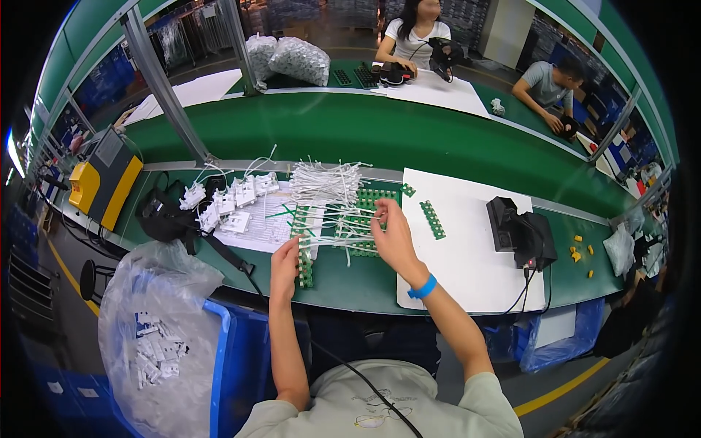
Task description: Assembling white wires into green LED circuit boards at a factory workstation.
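Note:
My left hand (285, 270) is closed at the left ends of several white wires (337, 241), its fingertips pinched by a narrow strip of green circuit boards (306, 274). My right hand (394, 237), with a blue band (423, 287) on its wrist, curls its fingers round the right ends of the same wires. The wires run roughly level between both hands, above more green circuit boards (354, 225). Behind them lies a thick bundle of white wires (326, 182). Thin green strips (283, 212) lie left of the boards. My fingers partly hide the wire ends.
White housings with wires (237, 196) rest on a printed sheet (263, 230) at left, beside a black bag (164, 212) and a yellow-grey machine (106, 182). A white board (467, 281) carries a black device (520, 232). A plastic-lined blue bin (219, 365) stands below. Two people work across.

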### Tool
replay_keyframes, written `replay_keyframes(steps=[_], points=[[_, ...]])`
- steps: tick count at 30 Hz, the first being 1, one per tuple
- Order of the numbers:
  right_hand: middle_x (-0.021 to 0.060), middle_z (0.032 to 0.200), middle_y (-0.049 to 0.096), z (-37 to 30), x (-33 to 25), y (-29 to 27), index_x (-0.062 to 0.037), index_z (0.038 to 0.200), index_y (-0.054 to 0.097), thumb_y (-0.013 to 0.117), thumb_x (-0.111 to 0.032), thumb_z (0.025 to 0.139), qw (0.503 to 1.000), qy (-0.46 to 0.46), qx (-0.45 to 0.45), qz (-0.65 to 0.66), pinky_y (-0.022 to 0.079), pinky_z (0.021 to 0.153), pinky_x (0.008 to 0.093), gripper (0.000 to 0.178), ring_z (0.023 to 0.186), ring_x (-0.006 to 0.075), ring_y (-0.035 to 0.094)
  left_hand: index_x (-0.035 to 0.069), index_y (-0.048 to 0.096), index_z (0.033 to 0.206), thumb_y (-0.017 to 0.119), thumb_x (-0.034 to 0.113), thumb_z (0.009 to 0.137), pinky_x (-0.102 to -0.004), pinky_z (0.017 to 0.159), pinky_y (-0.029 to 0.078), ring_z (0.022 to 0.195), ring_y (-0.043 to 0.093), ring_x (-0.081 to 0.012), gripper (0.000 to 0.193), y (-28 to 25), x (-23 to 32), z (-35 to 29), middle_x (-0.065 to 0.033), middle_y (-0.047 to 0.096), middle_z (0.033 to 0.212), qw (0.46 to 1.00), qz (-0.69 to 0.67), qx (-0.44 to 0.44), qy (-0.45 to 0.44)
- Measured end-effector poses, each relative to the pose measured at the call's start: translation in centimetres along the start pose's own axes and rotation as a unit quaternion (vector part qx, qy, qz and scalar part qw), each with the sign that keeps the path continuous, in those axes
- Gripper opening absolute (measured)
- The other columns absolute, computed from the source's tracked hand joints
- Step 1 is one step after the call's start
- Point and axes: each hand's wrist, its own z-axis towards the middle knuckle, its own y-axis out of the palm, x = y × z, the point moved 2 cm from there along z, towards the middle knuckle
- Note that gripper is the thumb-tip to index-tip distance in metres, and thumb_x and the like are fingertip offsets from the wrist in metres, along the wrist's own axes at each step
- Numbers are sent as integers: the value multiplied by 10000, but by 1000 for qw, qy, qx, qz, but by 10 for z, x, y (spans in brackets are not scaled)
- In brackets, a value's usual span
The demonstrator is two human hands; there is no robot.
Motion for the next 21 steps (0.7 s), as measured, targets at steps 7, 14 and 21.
replay_keyframes(steps=[7, 14, 21], points=[[226, 1054, 594, 64, 39, 58, 9, 1205, 504, 715, -117, 814, 993, -39, -41, -102, 477, 869, 500, 462, 999, 414, 586, -39, 548, 1377, 533, 83, 999, -287, 686, 561, 824, 657, -134, 397, -4, -8, -26, -50, 675, 1023, 997, -74, -1, -3], [136, 965, 583, 103, 4, 112, -51, 958, 713, 663, -5, 747, 938, -264, -77, -209, 479, 843, 423, 222, 989, 327, 582, -60, 542, 1383, 558, 55, 992, -285, 738, 565, 880, 668, -139, 408, -10, 0, -50, -61, 690, 1079, 994, -108, -17, 2], [101, 930, 609, 112, -14, 120, -62, 766, 672, 675, -64, 767, 912, -370, -83, -158, 495, 808, 405, 4, 926, 285, 599, -64, 566, 1356, 602, 32, 979, -271, 756, 568, 918, 687, -151, 390, -22, 5, -61, -92, 703, 1122, 988, -154, -14, 27]])
